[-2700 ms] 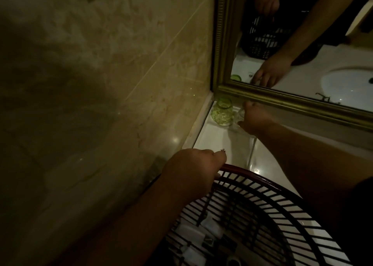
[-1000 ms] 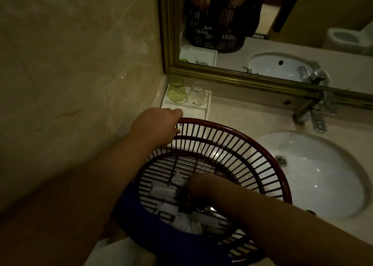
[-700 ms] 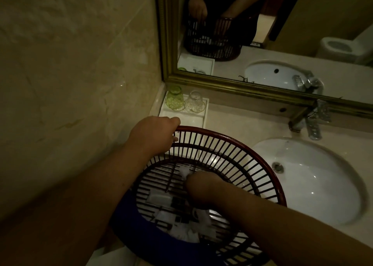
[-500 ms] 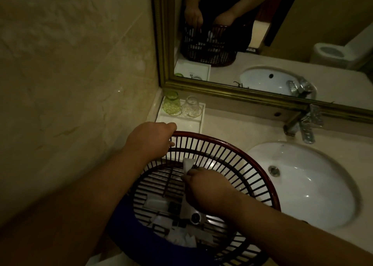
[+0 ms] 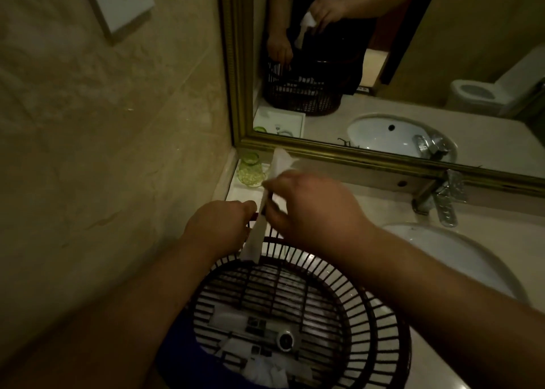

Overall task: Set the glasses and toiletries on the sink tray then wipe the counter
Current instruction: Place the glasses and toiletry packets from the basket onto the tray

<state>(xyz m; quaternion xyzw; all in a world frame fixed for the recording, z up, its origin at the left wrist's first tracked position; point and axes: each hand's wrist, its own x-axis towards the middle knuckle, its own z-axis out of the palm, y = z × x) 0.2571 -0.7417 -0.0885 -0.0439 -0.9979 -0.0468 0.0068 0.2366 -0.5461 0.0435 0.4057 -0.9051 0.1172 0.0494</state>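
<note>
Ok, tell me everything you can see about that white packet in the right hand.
The packet is long, flat and white, apparently a wrapped toiletry; no print is readable. It tilts, its top toward the mirror and its lower end over the basket rim. The right hand pinches it near the middle. Its lower part passes beside the left hand, which grips the rim.

The right hand [image 5: 315, 211], blurred, hides the clear glass and most of the white rectangular tray [image 5: 241, 192] at twelve o'clock — the long white sachet [image 5: 267, 208] it pinches is partly covered by fingers — and the round dark-red slatted plastic basket [image 5: 368, 323] runs off the bottom edge.
</note>
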